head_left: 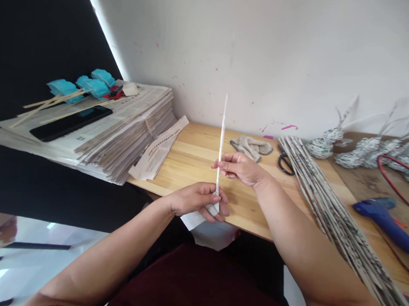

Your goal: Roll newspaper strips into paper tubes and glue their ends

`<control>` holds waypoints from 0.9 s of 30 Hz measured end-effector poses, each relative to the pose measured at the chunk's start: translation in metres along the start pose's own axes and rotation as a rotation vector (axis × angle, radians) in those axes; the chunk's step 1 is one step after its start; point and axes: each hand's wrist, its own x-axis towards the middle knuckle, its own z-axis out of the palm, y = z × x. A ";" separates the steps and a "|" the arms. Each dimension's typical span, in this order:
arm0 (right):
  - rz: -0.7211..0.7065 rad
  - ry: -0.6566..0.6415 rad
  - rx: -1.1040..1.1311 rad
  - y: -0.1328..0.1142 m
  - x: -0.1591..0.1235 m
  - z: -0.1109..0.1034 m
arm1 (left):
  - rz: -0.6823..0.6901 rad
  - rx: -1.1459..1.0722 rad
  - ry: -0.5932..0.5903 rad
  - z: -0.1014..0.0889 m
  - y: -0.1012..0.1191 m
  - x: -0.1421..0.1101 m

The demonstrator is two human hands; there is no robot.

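A thin rolled newspaper tube [221, 140] stands nearly upright in front of me, its upper end fading into blur against the wall. My right hand [240, 167] pinches it partway up between thumb and fingers. Lower down, my left hand [198, 199] is closed around the tube's bottom end, where the paper is still a loose flat strip [193, 220] hanging below the fingers. Both hands are above the front edge of the wooden table [180, 145].
At left a tall newspaper stack [151, 118] carries a black phone [72, 122], sticks and blue bundles [62, 88]. On the right lie many paper tubes [320, 200], black-handled scissors [286, 164], a grey cloth [251, 147], a blue glue gun [389, 222] and woven paper pieces [324, 143].
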 end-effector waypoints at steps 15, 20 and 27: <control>0.007 0.061 -0.040 0.000 0.000 0.000 | 0.017 0.018 0.002 -0.001 -0.001 0.000; 0.000 0.001 -0.047 0.000 -0.001 0.002 | 0.017 0.008 -0.004 -0.002 -0.001 -0.001; 0.000 0.065 -0.049 0.002 0.001 0.000 | 0.002 0.012 0.007 -0.001 0.001 -0.001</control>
